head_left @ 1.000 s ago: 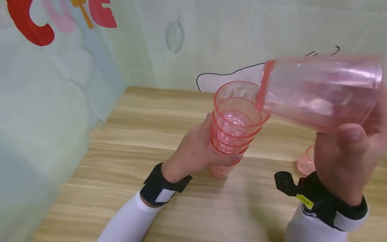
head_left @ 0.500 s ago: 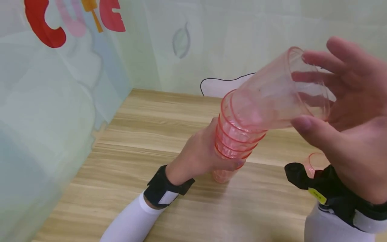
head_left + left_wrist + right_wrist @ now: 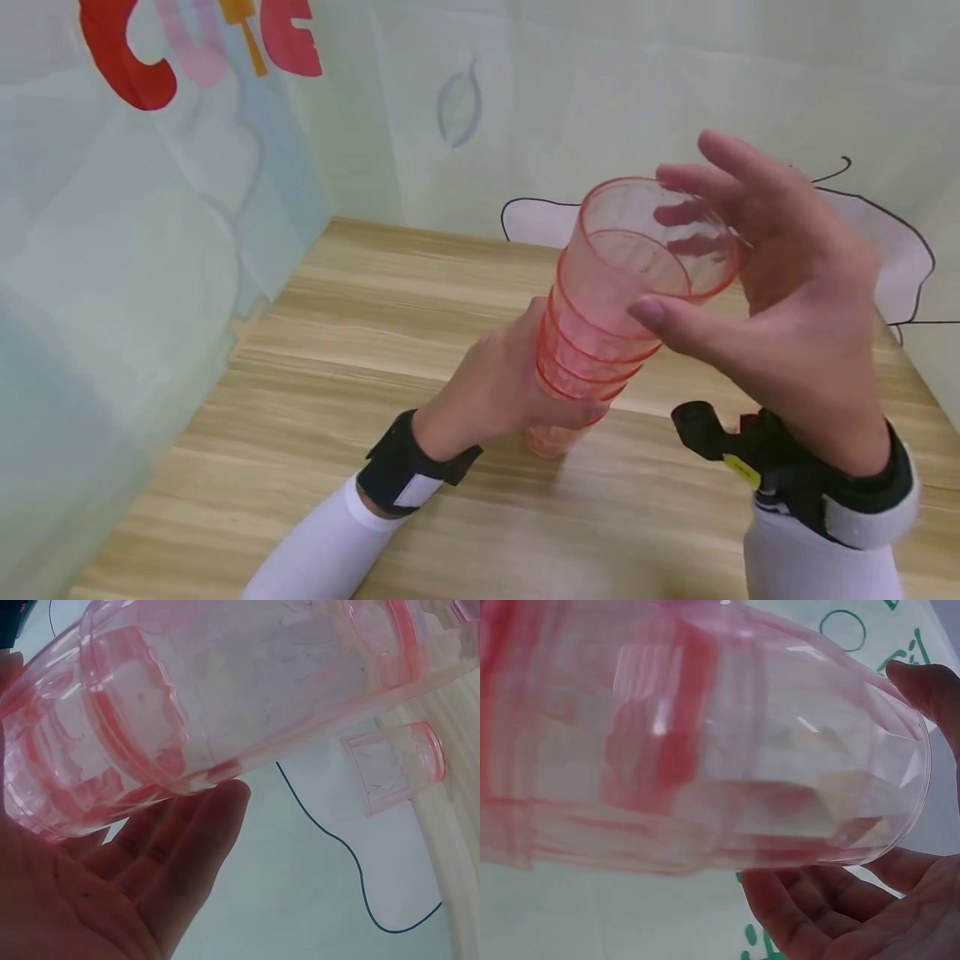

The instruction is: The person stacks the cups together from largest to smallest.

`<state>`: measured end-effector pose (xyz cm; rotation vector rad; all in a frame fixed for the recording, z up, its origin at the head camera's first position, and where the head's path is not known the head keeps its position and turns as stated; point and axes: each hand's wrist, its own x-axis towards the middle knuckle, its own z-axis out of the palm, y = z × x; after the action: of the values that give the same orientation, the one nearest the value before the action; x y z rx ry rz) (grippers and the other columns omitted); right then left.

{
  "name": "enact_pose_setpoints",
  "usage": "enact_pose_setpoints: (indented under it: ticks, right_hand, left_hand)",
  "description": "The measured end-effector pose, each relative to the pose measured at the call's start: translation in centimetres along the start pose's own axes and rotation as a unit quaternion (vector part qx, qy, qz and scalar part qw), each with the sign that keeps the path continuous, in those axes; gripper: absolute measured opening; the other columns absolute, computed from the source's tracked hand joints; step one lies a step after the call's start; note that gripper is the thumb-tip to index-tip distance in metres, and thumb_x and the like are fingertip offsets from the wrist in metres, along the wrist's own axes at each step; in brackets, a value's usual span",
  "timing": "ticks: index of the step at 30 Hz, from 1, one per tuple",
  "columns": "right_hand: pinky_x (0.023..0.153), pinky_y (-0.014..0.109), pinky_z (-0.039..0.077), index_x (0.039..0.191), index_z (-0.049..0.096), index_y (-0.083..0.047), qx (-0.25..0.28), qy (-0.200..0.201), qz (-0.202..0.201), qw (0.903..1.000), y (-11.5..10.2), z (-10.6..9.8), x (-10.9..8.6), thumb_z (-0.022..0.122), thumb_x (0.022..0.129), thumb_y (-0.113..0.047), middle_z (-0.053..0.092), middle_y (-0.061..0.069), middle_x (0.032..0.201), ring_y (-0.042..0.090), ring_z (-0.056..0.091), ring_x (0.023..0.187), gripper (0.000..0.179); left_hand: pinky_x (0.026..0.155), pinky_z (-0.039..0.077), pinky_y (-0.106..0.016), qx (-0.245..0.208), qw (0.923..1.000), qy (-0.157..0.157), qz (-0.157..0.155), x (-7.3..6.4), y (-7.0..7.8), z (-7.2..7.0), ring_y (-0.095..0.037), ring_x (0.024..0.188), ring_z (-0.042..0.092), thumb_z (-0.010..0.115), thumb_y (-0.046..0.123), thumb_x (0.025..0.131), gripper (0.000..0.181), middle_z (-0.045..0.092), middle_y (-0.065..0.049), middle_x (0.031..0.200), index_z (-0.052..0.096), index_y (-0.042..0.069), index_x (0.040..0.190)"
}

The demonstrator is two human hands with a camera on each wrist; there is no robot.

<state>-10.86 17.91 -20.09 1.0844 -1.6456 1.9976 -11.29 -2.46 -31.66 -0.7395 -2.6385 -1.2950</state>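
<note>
I have the left hand (image 3: 510, 379) wrapped around the lower part of a stack of nested clear pink plastic cups (image 3: 585, 362), gripping it over the middle of the wood-grain table (image 3: 637, 508). The stack slants, its open mouth toward the far right; I can't tell whether its base touches the tabletop. The right hand (image 3: 810, 300) is at the mouth: its thumb lies over the near side of the topmost cup (image 3: 618, 279), its fingers around the far right rim, and I cannot tell whether they hold it or have let go. In the left wrist view I see a separate pink cup (image 3: 394, 769) upright on the table. A pale printed backdrop (image 3: 562, 108) covers the far and left sides.
</note>
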Motion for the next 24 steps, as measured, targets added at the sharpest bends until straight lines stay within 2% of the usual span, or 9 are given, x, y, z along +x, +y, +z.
enact_pose_setpoints:
  ticks: [3, 7, 14, 19, 24]
  right_hand:
    - [0.091, 0.036, 0.052, 0.137, 0.051, 0.014, -0.013, -0.003, 0.002, 0.9999, 0.3, 0.1, -0.5, 0.078, 0.059, 0.028, 0.053, 0.041, 0.128, 0.047, 0.056, 0.114, 0.085]
    - [0.092, 0.037, 0.053, 0.137, 0.049, 0.015, 0.000, 0.009, 0.005, 0.9999, 0.5, -0.1, -0.9, 0.079, 0.060, 0.026, 0.052, 0.041, 0.129, 0.047, 0.055, 0.117, 0.084]
    - [0.094, 0.040, 0.053, 0.140, 0.047, 0.014, 0.023, 0.002, 0.049, 0.9986, 1.5, -0.2, -2.2, 0.084, 0.068, 0.013, 0.054, 0.039, 0.129, 0.044, 0.060, 0.117, 0.081]
    - [0.095, 0.042, 0.053, 0.137, 0.047, 0.018, 0.032, 0.017, 0.041, 0.9985, 1.8, -0.2, -2.8, 0.088, 0.068, 0.007, 0.054, 0.040, 0.129, 0.045, 0.058, 0.119, 0.081]
    - [0.093, 0.040, 0.054, 0.137, 0.048, 0.017, 0.037, 0.032, 0.032, 0.9983, 2.5, 0.1, -3.3, 0.092, 0.069, -0.002, 0.055, 0.040, 0.127, 0.045, 0.057, 0.120, 0.083]
  left_hand:
    - [0.072, 0.052, -0.028, -0.005, 0.9999, -0.004, 0.007, 0.1, 0.1, 0.3, -0.004, 0.081, 0.058, 0.087, 0.045, 0.067, 0.076, 0.056, 0.013, 0.104, 0.044, 0.024, 0.126]
    - [0.071, 0.053, -0.029, 0.003, 0.9999, -0.009, 0.001, 0.3, 0.5, 0.6, -0.005, 0.080, 0.058, 0.086, 0.048, 0.066, 0.075, 0.054, 0.013, 0.103, 0.045, 0.023, 0.123]
    - [0.069, 0.053, -0.028, 0.002, 1.0000, -0.008, 0.005, 0.1, 0.7, 0.8, -0.004, 0.079, 0.058, 0.086, 0.051, 0.066, 0.074, 0.054, 0.013, 0.102, 0.046, 0.024, 0.122]
    - [0.071, 0.053, -0.027, 0.002, 0.9998, -0.008, 0.019, -0.1, 0.9, 1.0, -0.003, 0.083, 0.056, 0.086, 0.053, 0.068, 0.077, 0.054, 0.013, 0.104, 0.044, 0.023, 0.126]
    - [0.070, 0.053, -0.028, -0.002, 0.9997, -0.015, 0.017, -0.1, 0.8, 0.9, -0.003, 0.085, 0.056, 0.085, 0.054, 0.069, 0.078, 0.054, 0.014, 0.104, 0.043, 0.023, 0.128]
